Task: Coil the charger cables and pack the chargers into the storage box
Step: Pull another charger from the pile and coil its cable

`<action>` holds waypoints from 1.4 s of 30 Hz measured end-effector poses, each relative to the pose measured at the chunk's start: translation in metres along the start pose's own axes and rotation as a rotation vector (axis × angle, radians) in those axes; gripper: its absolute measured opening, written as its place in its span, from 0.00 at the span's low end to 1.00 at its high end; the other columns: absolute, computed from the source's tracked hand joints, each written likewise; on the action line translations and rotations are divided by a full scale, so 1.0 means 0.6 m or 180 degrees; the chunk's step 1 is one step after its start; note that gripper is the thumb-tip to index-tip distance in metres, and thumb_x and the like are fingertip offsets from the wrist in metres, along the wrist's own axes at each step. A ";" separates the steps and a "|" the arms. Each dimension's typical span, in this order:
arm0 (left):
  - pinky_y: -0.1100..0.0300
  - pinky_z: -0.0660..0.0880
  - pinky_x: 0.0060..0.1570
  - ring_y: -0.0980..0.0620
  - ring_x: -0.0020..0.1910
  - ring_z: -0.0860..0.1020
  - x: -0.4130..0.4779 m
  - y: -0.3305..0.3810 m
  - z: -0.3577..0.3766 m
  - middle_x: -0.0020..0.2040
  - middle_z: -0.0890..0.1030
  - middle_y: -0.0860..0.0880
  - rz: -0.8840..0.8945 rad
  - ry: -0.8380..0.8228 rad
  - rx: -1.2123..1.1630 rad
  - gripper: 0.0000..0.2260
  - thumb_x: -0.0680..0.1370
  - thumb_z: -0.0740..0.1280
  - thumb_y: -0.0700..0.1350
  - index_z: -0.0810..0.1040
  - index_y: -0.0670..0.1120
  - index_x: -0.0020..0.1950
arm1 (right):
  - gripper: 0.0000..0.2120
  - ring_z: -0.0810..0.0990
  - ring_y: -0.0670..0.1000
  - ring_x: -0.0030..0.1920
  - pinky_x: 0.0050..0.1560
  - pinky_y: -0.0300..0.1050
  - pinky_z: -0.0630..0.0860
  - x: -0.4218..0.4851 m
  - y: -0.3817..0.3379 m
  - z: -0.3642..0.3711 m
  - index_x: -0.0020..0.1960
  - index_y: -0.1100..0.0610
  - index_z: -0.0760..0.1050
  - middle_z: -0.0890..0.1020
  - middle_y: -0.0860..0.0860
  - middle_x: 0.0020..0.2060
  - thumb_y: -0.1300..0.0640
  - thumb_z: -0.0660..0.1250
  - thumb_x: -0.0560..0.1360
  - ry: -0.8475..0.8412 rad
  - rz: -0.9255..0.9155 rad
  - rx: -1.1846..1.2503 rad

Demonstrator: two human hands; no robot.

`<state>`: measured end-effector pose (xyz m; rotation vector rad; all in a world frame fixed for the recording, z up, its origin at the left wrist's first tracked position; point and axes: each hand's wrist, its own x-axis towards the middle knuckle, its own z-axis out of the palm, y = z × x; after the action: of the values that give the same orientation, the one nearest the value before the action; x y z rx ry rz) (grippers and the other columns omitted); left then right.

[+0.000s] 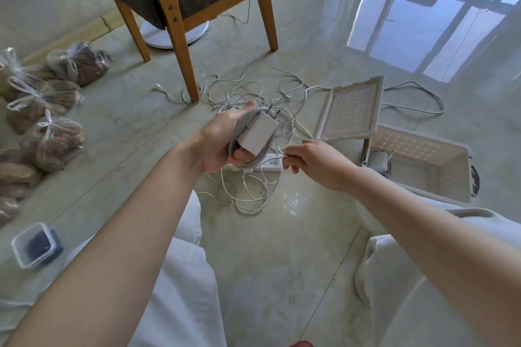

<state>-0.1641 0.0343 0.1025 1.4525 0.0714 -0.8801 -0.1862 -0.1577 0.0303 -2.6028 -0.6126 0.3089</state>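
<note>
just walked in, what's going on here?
A person holds a white charger in the left hand, its cable wound around it, while the right hand pinches the cable's loose end. More tangled cables and a power strip lie on the floor. The storage box stands open with another charger inside.

no readable text, labels or numbers

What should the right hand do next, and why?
Probably wind the loose cable tail round the charger. The left hand grips the charger with several turns already on it, and the right hand pinches the free end. The storage box stands open to the right for packing afterwards.
</note>
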 end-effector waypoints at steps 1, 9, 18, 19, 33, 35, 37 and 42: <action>0.72 0.55 0.16 0.54 0.16 0.62 -0.002 0.002 -0.002 0.28 0.69 0.44 -0.0016 -0.0039 0.0057 0.27 0.81 0.48 0.58 0.73 0.38 0.40 | 0.12 0.74 0.49 0.45 0.46 0.38 0.62 0.001 0.003 -0.005 0.46 0.52 0.77 0.80 0.44 0.38 0.57 0.56 0.80 0.0114 0.0024 -0.0290; 0.67 0.54 0.20 0.53 0.19 0.62 -0.013 -0.001 0.009 0.34 0.68 0.40 -0.0393 -0.0544 0.0992 0.25 0.75 0.54 0.62 0.74 0.41 0.40 | 0.13 0.74 0.52 0.61 0.74 0.45 0.48 0.013 -0.006 0.000 0.57 0.54 0.75 0.80 0.48 0.56 0.52 0.54 0.80 0.0288 -0.0117 -0.1402; 0.65 0.66 0.20 0.50 0.21 0.71 0.016 -0.038 -0.006 0.32 0.75 0.42 -0.0572 0.0510 0.2828 0.14 0.80 0.59 0.55 0.68 0.44 0.46 | 0.12 0.76 0.52 0.56 0.58 0.40 0.63 0.021 -0.008 0.005 0.59 0.54 0.74 0.79 0.50 0.54 0.56 0.54 0.81 0.0331 -0.0028 -0.1132; 0.63 0.69 0.22 0.49 0.24 0.74 0.023 -0.047 -0.011 0.37 0.76 0.41 -0.0562 0.0738 0.3047 0.14 0.80 0.60 0.53 0.67 0.43 0.50 | 0.12 0.77 0.52 0.54 0.54 0.41 0.65 0.022 -0.011 0.005 0.56 0.54 0.75 0.79 0.50 0.53 0.54 0.54 0.81 0.0344 0.0046 -0.1154; 0.53 0.65 0.55 0.38 0.63 0.69 0.048 -0.057 -0.003 0.65 0.69 0.36 0.0432 0.2376 0.2766 0.18 0.81 0.58 0.50 0.62 0.38 0.63 | 0.15 0.79 0.60 0.48 0.47 0.52 0.75 -0.015 -0.102 0.031 0.64 0.55 0.67 0.80 0.54 0.50 0.57 0.50 0.81 0.0443 0.0271 -0.0003; 0.52 0.65 0.56 0.38 0.63 0.69 0.054 -0.062 -0.001 0.66 0.69 0.36 0.0552 0.2454 0.2516 0.18 0.81 0.59 0.50 0.62 0.38 0.64 | 0.15 0.79 0.60 0.47 0.47 0.52 0.75 -0.018 -0.107 0.036 0.65 0.56 0.67 0.81 0.54 0.48 0.56 0.49 0.81 0.0461 0.0312 0.0079; 0.49 0.71 0.56 0.37 0.59 0.73 0.057 -0.063 -0.001 0.63 0.71 0.37 0.0813 0.2530 0.2121 0.17 0.81 0.59 0.51 0.64 0.39 0.61 | 0.16 0.79 0.60 0.44 0.47 0.50 0.74 -0.022 -0.110 0.032 0.60 0.56 0.70 0.82 0.54 0.44 0.53 0.47 0.81 0.0717 0.0326 0.0048; 0.56 0.78 0.31 0.49 0.31 0.77 0.056 -0.043 0.009 0.51 0.76 0.40 0.0974 0.2384 0.0281 0.11 0.83 0.55 0.50 0.62 0.42 0.56 | 0.14 0.75 0.60 0.35 0.37 0.46 0.65 -0.033 -0.114 0.016 0.49 0.59 0.72 0.79 0.54 0.33 0.53 0.50 0.81 0.1010 0.0014 -0.0238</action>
<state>-0.1574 0.0168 0.0642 1.7537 0.3606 -0.0610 -0.2320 -0.1085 0.0562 -2.6457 -0.5139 -0.1281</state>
